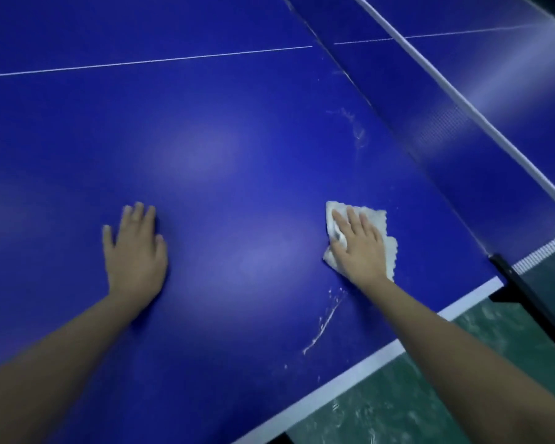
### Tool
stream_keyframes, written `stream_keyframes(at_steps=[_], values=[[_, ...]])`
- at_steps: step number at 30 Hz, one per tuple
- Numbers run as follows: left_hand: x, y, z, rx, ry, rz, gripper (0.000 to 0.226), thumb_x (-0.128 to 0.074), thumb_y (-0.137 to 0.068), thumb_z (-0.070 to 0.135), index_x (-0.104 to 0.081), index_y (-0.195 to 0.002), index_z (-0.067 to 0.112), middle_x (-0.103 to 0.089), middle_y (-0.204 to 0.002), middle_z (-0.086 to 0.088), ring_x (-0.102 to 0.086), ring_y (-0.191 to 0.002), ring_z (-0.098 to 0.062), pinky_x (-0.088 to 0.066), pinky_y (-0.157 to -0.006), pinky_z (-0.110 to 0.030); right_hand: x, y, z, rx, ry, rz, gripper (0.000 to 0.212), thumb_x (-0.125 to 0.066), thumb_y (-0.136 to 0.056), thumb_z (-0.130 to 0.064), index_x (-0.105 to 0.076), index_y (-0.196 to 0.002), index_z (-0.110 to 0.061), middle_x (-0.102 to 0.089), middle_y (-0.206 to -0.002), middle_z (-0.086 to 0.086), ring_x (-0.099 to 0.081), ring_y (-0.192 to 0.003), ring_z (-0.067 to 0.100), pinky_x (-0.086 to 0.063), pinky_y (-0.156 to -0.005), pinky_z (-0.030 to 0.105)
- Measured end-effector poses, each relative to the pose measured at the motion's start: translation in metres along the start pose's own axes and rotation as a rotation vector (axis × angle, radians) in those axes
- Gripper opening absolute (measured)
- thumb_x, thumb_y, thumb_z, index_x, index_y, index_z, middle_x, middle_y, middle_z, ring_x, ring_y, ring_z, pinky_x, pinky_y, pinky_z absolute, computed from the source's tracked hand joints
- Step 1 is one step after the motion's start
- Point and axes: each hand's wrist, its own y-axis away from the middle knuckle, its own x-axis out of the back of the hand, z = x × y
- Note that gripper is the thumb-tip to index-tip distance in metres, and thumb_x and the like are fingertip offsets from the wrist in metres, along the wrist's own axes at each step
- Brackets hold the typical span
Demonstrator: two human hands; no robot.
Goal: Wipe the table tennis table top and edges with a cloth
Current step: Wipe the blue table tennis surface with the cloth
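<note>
White cloth (377, 223), long axis seemingly parallel to net (462, 129), right hand (358, 246) flat on it, left hand (136, 251) spread on table (237, 139)

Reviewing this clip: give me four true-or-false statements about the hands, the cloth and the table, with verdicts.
1. The right hand presses a white cloth on the table top. True.
2. The left hand holds a second cloth. False: it rests bare and flat on the blue top.
3. White streaks mark the top between the cloth and the white edge line. True.
4. The cloth lies beyond the net. False: it is on the near side, with both hands.
</note>
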Motion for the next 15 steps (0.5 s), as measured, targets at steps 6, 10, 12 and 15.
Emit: stream_keyframes(at_steps=[6,10,12,15], values=[[-0.010,0.067,0.039,-0.193,-0.062,-0.158,0.051,-0.026,-0.098,0.026,-0.024,-0.147,0.011,-0.018,-0.155,-0.005,-0.010,-0.144,-0.019,-0.004,-0.114,-0.046,-0.033,0.135,-0.088,0.336,0.064,-0.064,0.054,-0.034,-0.091,-0.037,-0.034,-0.144,-0.030,-0.033,-0.151,0.004,-0.033,-0.139,0.025,-0.031,-0.110,0.037],[-0.017,0.081,0.043,-0.181,-0.114,-0.171,0.054,-0.025,-0.099,0.028,-0.013,-0.149,0.013,-0.011,-0.157,-0.003,-0.005,-0.145,-0.018,-0.002,-0.114,-0.045,-0.044,0.198,-0.125,0.635,0.027,-0.168,0.060,-0.043,-0.082,-0.045,-0.039,-0.141,-0.037,-0.040,-0.148,-0.005,-0.037,-0.137,0.019,-0.028,-0.110,0.039],[-0.016,0.082,0.043,-0.182,-0.134,-0.161,0.054,-0.024,-0.099,0.028,-0.013,-0.149,0.013,-0.013,-0.157,-0.003,-0.006,-0.145,-0.019,-0.003,-0.114,-0.045,-0.044,0.196,-0.108,0.699,0.096,-0.172,0.060,-0.046,-0.082,-0.046,-0.038,-0.141,-0.038,-0.038,-0.149,-0.006,-0.036,-0.137,0.017,-0.028,-0.112,0.035],[-0.014,0.082,0.046,-0.175,-0.135,-0.169,0.054,-0.023,-0.098,0.028,-0.012,-0.149,0.012,-0.012,-0.157,-0.004,-0.006,-0.145,-0.020,-0.004,-0.115,-0.046,-0.034,0.182,-0.052,0.558,0.095,-0.169,0.057,-0.055,-0.083,-0.037,-0.044,-0.139,-0.030,-0.040,-0.147,0.000,-0.039,-0.135,0.024,-0.023,-0.109,0.035]])
